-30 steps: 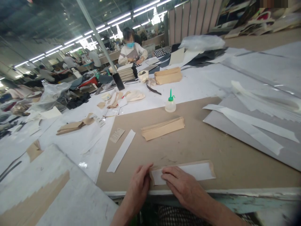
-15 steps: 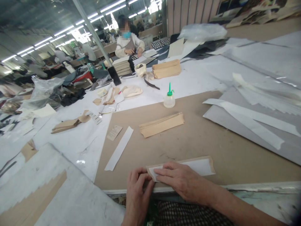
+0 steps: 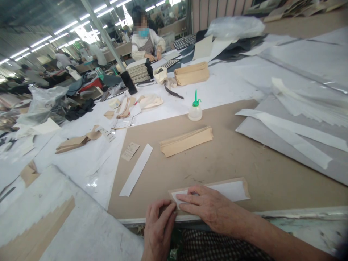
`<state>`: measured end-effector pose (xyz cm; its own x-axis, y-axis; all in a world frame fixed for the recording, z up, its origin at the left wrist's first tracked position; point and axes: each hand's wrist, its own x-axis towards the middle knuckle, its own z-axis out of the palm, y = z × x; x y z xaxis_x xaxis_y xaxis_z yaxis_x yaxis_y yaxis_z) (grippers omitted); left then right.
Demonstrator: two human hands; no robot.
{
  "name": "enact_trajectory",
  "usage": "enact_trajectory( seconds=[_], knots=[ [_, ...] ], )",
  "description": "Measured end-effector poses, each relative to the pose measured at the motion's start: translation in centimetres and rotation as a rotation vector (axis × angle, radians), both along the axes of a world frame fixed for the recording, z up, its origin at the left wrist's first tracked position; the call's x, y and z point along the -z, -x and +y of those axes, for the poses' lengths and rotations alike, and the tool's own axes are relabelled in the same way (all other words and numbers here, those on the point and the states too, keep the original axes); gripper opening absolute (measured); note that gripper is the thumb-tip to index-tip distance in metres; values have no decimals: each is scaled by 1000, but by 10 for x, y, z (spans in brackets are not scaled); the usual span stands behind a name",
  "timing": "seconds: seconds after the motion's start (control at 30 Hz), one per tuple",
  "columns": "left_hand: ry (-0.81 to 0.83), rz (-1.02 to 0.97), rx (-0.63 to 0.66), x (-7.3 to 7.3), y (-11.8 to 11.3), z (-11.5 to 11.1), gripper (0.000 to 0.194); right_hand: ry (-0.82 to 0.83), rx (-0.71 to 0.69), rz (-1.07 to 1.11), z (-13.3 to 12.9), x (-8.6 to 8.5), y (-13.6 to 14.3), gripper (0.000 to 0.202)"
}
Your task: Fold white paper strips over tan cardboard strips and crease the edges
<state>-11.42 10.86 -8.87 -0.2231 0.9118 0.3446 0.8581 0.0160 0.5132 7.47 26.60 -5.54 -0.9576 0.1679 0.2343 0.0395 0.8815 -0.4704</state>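
Near the front edge of the board lies a tan strip (image 3: 247, 191) with a white strip (image 3: 233, 190) on top of it, leaving a tan border. My right hand (image 3: 209, 206) rests on the white strip's left part, fingers stretched out flat. At the lower left corner of the tan strip, my left hand (image 3: 161, 221) has its thumb and fingers pressed together in a pinch; the fingertips cover that corner. Farther back on the board lie a stack of tan strips (image 3: 187, 140) and, to the left, a loose white strip (image 3: 136, 170).
A clear bottle with a green spout (image 3: 195, 108) stands at the back of the brown board (image 3: 223, 159). White strips (image 3: 304, 127) lie on a grey sheet at right. A small printed card (image 3: 130, 151) lies at left. Across the table a co-worker (image 3: 146, 43) handles pieces beside stacks.
My left fingers have come together and moved slightly down to the strip's lower left corner. My right hand stays flat on the white strip. The view has shifted a little.
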Motion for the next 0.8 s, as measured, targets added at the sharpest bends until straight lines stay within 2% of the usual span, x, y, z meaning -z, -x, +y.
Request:
enact_trajectory(
  seconds=[0.27,0.43,0.57,0.8],
  knots=[
    [-11,92,72,3,5,-4,33,42,-17,-5,0,11,0,46],
    [-6,150,79,5,4,-6,37,29,-5,3,0,10,-1,48],
    [-12,218,113,1,6,-3,39,33,-6,8,-1,9,-1,51],
    [50,272,158,-8,9,1,39,33,-6,16,-1,10,-1,44]
  ],
)
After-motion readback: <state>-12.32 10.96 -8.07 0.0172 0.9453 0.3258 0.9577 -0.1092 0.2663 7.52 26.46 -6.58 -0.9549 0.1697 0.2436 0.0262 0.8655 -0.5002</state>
